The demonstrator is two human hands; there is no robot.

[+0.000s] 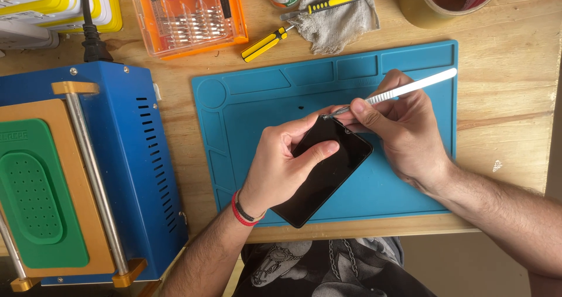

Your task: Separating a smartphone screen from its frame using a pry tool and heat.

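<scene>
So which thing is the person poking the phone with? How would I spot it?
Find the big blue mat on the wooden table. Over it the left hand holds a black phone, and the right hand holds a thin white tool with a metal tip at the phone's top edge. Unlike the yellow-handled screwdrivers above, it's flat and pale.

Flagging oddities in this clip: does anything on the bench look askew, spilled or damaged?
Nothing stands out. The left hand holds a dark phone over the blue mat; the right hand puts a white-handled tool at its top edge. The screen looks unbroken.
</scene>
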